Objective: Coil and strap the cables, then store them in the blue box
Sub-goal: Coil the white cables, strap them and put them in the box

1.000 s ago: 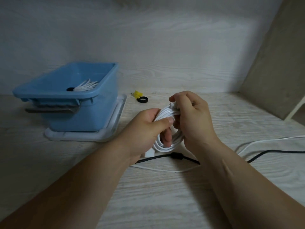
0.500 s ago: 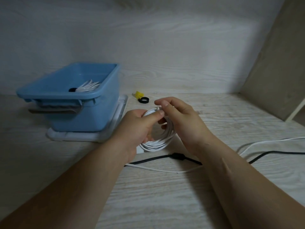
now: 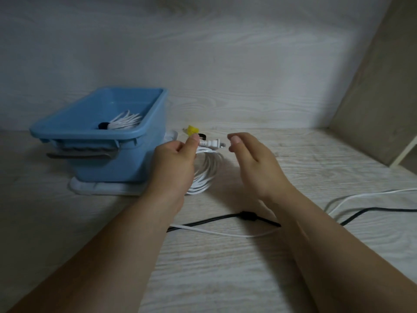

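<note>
Left hand (image 3: pixel 173 163) fingers grasp the coiled white cable (image 3: pixel 206 177), just beside the blue box (image 3: pixel 126 159) on the bench (image 3: pixel 225 267). Right hand (image 3: pixel 252 159) fingers released, near the plug (image 3: pixel 212 143).

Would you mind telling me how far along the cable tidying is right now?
Done: one strapped white coil lies in the blue box. In hand: the left hand grips a second white coil, not yet strapped; the right hand hovers open beside it. Left: strap and box this coil, then coil the loose black cable and the loose white cable on the table.
</note>
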